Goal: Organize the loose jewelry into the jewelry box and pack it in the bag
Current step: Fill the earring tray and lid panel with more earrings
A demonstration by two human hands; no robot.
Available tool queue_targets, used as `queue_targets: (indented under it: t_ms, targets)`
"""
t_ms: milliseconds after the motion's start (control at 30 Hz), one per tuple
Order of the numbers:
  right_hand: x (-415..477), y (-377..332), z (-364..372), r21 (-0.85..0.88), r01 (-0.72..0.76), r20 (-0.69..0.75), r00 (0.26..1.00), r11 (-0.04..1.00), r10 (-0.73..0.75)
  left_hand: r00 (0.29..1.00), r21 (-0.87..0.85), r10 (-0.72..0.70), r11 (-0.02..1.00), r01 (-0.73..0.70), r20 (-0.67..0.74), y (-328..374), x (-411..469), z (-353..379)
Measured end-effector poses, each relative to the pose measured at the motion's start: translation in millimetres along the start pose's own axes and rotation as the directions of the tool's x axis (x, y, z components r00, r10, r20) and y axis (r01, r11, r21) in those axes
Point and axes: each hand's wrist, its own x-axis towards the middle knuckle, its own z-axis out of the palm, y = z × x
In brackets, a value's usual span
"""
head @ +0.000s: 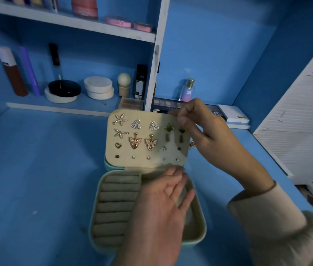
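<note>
The jewelry box lies open on the blue desk, low in the middle of the view; its earring panel stands up at the far side of the box. On the panel there are starfish earrings at the box's far left, then triangle earrings, butterfly earrings under them, green earrings toward the right, and small studs along the bottom row. The left part of the box holds the padded ring rolls.

The left hand lies over the right part of the box, fingers straight and relaxed, gripping nothing, the fingertips near the foot of the panel. The right hand is at the box's far right; thumb and forefinger are curled and pinch the top right corner of the panel, just above the second green earring. A small gold piece shows just beside the panel's right edge, under this hand; I cannot tell whether the hand holds it.

Behind the box, an eyeshadow palette and a perfume bottle stand near; behind it to the left, a shelf carries round jars.
</note>
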Motion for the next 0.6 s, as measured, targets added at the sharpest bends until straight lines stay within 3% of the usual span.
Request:
queue_targets:
  t_ms: [100,233,600]
  targets:
    - [-5,-2,-1,-0.017,0.024,-0.012,1.0,1.0,-0.024,0.999,-0.15,-0.038,0.988,0.035,-0.02,2,6,1]
    - [-12,-4,-1,-0.008,0.049,-0.027,0.998,0.999,-0.049,0.997,-0.221,-0.075,0.972,0.075,0.006,6,7,2]
    - [-51,-23,-11,-0.016,0.11,-0.009,0.994,0.994,-0.11,0.999,-0.171,0.043,0.985,-0.038,0.022,-4,5,1]
